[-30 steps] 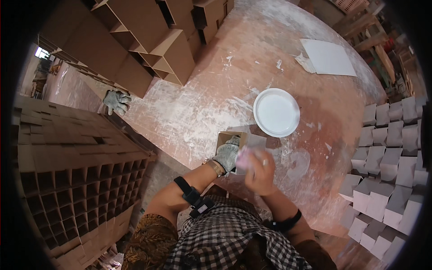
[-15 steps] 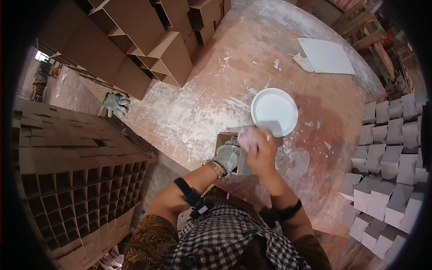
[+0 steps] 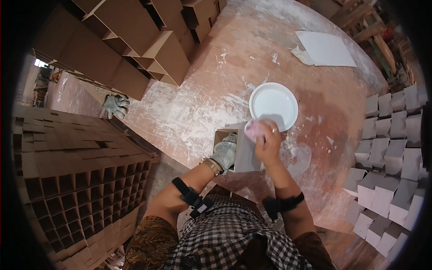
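My left hand (image 3: pixel 225 152), in a grey work glove, grips an open grey-sided box (image 3: pixel 245 150) lying on its side on the reddish table (image 3: pixel 211 90). My right hand (image 3: pixel 268 143) is bare and presses a pink cloth (image 3: pixel 255 128) against the top far edge of that box. Just beyond the cloth sits a round white plate (image 3: pixel 274 104), which the box and cloth partly overlap.
Open brown cardboard boxes (image 3: pixel 148 49) are stacked at the table's far left. A loose grey glove (image 3: pixel 115 105) lies at the left table edge. A white sheet (image 3: pixel 325 48) lies at the back right. Grey folded boxes (image 3: pixel 391 148) pile up right; a divider grid (image 3: pixel 76 180) stands left.
My right hand with the pink cloth has slid away from me along the box toward the white plate. My left hand has kept its hold on the box.
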`<action>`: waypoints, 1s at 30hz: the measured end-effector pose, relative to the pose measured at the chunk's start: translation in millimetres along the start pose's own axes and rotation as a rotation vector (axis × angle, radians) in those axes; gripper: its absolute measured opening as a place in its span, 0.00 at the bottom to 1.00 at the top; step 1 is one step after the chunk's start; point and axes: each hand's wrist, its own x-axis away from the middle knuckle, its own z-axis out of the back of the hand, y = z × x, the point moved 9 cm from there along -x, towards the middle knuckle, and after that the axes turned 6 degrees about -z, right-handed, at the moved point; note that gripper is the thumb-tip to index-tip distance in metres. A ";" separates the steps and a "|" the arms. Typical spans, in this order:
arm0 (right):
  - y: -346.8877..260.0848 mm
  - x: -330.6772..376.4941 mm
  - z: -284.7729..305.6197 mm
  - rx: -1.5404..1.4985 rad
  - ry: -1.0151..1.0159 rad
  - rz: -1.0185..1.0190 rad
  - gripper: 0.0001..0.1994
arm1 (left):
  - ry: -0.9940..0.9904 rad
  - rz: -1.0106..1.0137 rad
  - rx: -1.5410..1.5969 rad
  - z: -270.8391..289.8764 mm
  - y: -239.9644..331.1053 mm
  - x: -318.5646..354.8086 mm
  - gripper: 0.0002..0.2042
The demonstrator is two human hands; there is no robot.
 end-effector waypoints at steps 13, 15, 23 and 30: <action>16.4 28.6 9.9 0.058 -0.057 -0.014 0.19 | -0.205 0.118 -0.131 6.5 7.7 2.2 0.22; 31.6 7.3 8.8 -0.009 -0.016 -0.040 0.17 | -0.176 0.109 -0.085 4.5 8.1 -1.2 0.22; -9.6 104.2 17.3 -0.347 -0.156 0.040 0.12 | -0.198 -0.015 -0.195 3.6 3.6 6.2 0.20; 31.9 20.0 16.2 0.018 0.055 -0.088 0.13 | -0.138 0.008 -0.176 9.5 9.3 1.2 0.20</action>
